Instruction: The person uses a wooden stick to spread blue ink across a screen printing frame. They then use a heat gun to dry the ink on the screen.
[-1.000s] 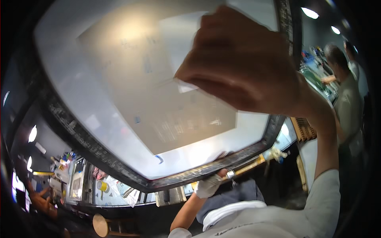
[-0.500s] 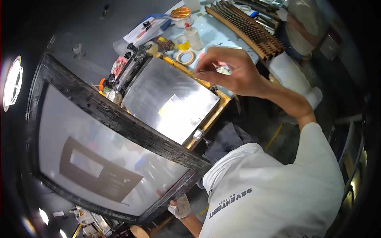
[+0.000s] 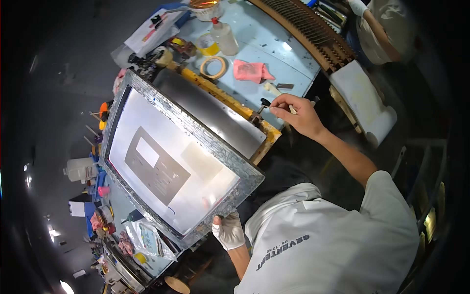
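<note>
My left hand (image 3: 228,231), in a white glove with bare fingertips, grips the near corner of a screen-printing frame (image 3: 205,139). Its pale mesh (image 3: 196,196) carries a grey-brown stencil (image 3: 169,183) with a blank rectangle. The frame is tilted up and partly covers a flat metal plate (image 3: 210,110) edged by a yellow bar (image 3: 215,90). Beside the plate's right edge is my bare right hand (image 3: 298,115), thumb and forefinger closed in a pinch. Whatever lies between them is too small to name. Just left of those fingertips stands a black knob (image 3: 265,102).
On the pale blue table lie a pink cloth (image 3: 250,71), a tape roll (image 3: 213,67), yellow tape (image 3: 207,45) and a red-capped bottle (image 3: 225,38). A slatted brown rack (image 3: 303,34) borders it. Another person's gloved hand (image 3: 358,7) shows at top right. Cluttered table (image 3: 122,201) at left.
The screen frame has swung toward the plate and now hides more of it. My right hand has moved from over the plate's far edge to beside the knob. My left hand keeps its grip.
</note>
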`<action>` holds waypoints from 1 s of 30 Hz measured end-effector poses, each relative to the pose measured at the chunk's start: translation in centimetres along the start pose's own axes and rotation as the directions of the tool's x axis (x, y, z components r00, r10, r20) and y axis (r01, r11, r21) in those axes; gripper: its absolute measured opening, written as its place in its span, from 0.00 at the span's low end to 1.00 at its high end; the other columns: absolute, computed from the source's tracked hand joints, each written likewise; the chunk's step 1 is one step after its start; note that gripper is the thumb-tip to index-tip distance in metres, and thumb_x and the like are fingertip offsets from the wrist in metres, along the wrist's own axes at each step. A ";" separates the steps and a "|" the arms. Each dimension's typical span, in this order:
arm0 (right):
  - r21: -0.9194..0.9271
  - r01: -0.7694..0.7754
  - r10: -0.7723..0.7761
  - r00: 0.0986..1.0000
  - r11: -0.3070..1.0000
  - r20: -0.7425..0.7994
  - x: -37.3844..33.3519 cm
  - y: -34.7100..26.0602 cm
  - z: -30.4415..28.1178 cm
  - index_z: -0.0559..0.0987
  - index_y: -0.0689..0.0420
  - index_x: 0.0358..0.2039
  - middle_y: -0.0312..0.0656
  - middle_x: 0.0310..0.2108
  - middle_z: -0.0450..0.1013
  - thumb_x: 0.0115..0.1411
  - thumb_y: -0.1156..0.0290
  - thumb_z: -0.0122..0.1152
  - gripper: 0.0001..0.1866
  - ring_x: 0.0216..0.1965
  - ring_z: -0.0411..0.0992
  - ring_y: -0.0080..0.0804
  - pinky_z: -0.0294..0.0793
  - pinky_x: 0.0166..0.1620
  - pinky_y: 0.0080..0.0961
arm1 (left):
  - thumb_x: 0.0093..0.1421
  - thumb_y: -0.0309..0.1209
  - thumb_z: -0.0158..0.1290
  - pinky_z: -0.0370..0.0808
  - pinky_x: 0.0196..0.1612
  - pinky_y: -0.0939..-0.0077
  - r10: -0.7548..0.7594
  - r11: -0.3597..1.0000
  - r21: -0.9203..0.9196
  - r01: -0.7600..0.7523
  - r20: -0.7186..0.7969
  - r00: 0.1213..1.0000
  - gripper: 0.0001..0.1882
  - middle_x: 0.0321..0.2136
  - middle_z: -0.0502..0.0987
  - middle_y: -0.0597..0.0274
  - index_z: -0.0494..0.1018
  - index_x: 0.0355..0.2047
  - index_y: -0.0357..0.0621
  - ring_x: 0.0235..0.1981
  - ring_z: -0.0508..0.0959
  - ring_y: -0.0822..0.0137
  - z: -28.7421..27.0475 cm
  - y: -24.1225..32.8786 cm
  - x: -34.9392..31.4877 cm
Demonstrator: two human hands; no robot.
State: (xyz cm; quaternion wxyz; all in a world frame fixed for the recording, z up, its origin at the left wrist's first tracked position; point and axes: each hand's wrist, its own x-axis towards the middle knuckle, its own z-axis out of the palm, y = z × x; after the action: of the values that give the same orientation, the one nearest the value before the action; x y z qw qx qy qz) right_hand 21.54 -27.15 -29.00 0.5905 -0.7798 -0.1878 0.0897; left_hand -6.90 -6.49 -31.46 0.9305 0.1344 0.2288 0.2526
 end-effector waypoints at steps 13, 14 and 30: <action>-0.218 -0.007 0.024 0.997 0.976 0.074 6.6 2.2 0.7 0.78 0.59 0.32 0.37 0.24 0.75 0.56 0.70 0.65 0.07 0.25 0.70 0.21 0.67 0.31 0.19 | 0.57 0.35 0.60 0.79 0.47 0.59 -0.090 0.987 0.116 0.115 -0.197 0.976 0.31 0.53 0.72 0.52 0.63 0.59 0.43 0.51 0.75 0.57 2.0 -3.2 4.2; -0.298 0.111 -0.089 0.992 0.948 0.084 7.3 2.5 1.8 0.77 0.59 0.30 0.38 0.24 0.74 0.54 0.70 0.65 0.07 0.26 0.72 0.28 0.69 0.32 0.24 | 0.57 0.38 0.60 0.80 0.45 0.59 -0.150 0.972 0.146 0.181 -0.204 0.968 0.31 0.52 0.73 0.53 0.64 0.58 0.43 0.49 0.76 0.57 1.7 -2.7 4.3; -0.519 0.282 -0.055 0.911 0.807 0.408 11.3 4.1 6.9 0.74 0.59 0.25 0.47 0.23 0.73 0.50 0.67 0.60 0.08 0.29 0.73 0.49 0.70 0.32 0.44 | 0.51 0.75 0.39 0.55 0.07 0.76 -0.316 0.542 0.559 0.628 -0.558 0.768 0.44 0.04 0.62 0.59 0.65 0.08 0.43 0.03 0.60 0.65 -2.0 -0.3 3.8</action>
State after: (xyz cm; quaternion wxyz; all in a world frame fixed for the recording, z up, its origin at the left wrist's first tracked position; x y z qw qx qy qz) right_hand 30.14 -17.43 -33.99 0.2906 -0.8676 -0.3844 0.1227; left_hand -4.84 -4.42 -34.59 0.7668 0.3653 0.5175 -0.1036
